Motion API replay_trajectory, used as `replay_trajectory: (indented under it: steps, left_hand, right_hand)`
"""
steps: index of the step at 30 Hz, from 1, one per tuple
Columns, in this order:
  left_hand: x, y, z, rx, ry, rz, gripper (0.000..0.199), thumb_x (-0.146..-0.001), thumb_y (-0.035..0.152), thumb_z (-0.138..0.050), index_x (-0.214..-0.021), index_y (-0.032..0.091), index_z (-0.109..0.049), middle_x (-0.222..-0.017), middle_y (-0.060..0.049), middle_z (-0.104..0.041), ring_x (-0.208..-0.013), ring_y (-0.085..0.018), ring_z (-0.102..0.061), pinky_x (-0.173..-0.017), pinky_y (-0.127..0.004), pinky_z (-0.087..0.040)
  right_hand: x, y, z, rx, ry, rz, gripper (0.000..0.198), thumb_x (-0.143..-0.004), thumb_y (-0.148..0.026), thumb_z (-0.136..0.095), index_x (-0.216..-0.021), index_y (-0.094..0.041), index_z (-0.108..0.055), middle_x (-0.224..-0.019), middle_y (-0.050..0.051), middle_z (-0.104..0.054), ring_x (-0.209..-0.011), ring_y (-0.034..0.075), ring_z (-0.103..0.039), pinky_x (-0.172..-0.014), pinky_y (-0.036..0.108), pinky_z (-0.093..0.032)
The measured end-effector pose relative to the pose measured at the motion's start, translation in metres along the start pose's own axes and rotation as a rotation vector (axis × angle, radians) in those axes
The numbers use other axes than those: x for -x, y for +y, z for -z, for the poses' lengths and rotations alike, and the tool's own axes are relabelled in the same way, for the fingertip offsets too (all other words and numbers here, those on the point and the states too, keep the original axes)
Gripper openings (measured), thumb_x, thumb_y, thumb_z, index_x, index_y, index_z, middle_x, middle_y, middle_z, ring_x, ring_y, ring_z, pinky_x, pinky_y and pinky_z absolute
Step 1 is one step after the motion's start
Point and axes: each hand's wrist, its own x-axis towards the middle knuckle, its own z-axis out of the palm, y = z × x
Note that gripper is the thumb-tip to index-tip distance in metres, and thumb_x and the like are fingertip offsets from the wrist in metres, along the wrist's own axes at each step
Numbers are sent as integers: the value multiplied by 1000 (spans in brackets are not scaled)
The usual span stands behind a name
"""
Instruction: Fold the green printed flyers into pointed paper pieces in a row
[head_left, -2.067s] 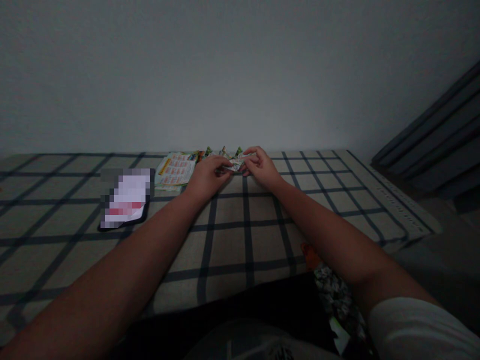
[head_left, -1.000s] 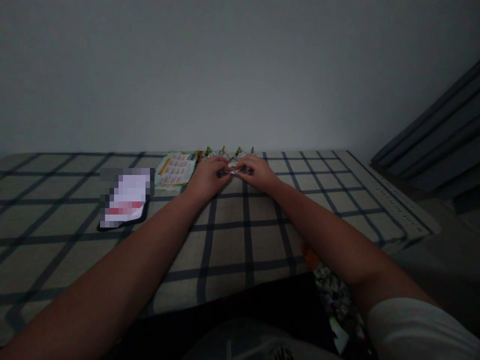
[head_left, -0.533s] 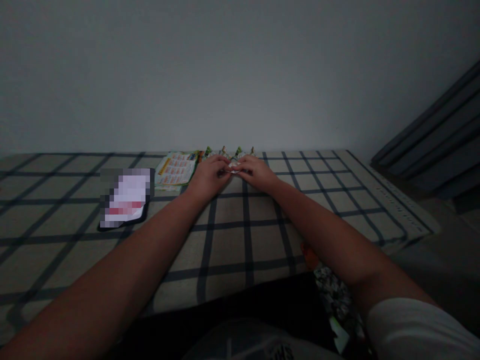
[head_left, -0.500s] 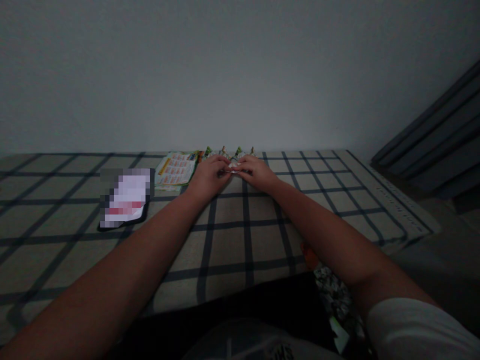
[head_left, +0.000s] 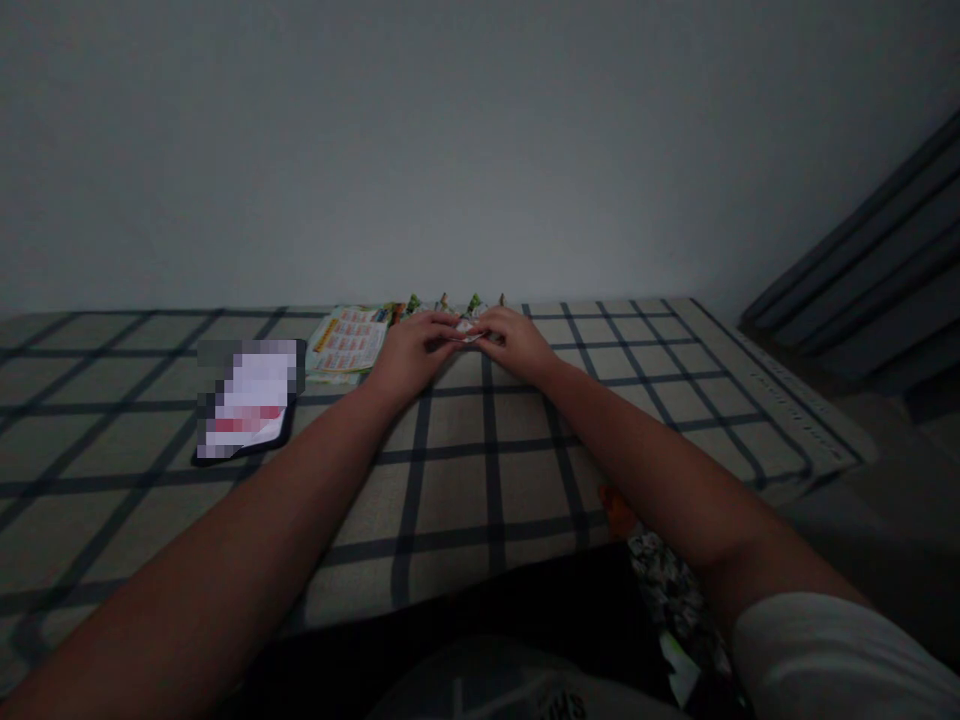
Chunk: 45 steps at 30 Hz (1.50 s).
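Both arms reach toward the far side of a checked tablecloth [head_left: 457, 480]. Between the fingertips of my left hand [head_left: 418, 345] and my right hand [head_left: 519, 342] is a small, whitish piece of paper [head_left: 469, 327], pinched from either side. Its exact shape is too small and dim to make out. Just beyond the hands stand several small paper-like pieces with green and brown tips [head_left: 475, 300], partly hidden by the fingers. A printed leaflet [head_left: 349, 342] in green, white and orange lies left of my left hand.
Farther left lies a phone [head_left: 251, 400] with a lit, blurred screen. A pale wall [head_left: 480, 150] rises behind the table. Near my right forearm are an orange item [head_left: 617, 510] and a patterned cloth-like thing [head_left: 667, 575]. Dark folds of a curtain [head_left: 870, 240] hang at the right.
Both hands stay in nearly the same place on the paper, with only slight finger movement. The whole view has shifted a little.
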Motion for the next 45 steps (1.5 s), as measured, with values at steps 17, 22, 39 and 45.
replay_trajectory:
  steps: [17, 22, 39, 45]
  left_hand:
    - [0, 2, 2, 55, -11, 99, 27, -89, 31, -69, -113, 20, -76, -114, -9, -77, -97, -22, -71, -89, -37, -60]
    - [1, 2, 0, 128, -22, 125, 39, -88, 30, -69, -126, 20, -69, -119, -9, -75, -104, -23, -71, -92, -39, -60]
    - [-1, -1, 4, 89, -42, 347, 40, -81, 53, -76, -60, 20, -65, -50, 2, -51, -52, -15, -45, -53, -30, -35]
    - [-2, 16, 11, 194, -35, 414, 38, -79, 49, -77, -59, 19, -67, -47, 4, -48, -48, -12, -38, -49, -27, -27]
  right_hand:
    - [2, -3, -2, -81, 12, -100, 44, -91, -29, -74, -133, -21, -67, -130, 13, -71, -115, 26, -66, -100, 41, -51]
    - [0, 1, -5, -42, -24, -78, 23, -93, -29, -73, -113, -21, -77, -115, 9, -77, -111, 25, -67, -102, 41, -49]
    - [1, -11, 1, -200, 9, -161, 22, -94, -30, -68, -108, -18, -79, -108, 9, -77, -99, 21, -68, -89, 34, -52]
    - [3, -14, 4, -292, -73, -224, 27, -92, -33, -68, -107, -14, -79, -101, 8, -77, -90, 19, -68, -80, 29, -51]
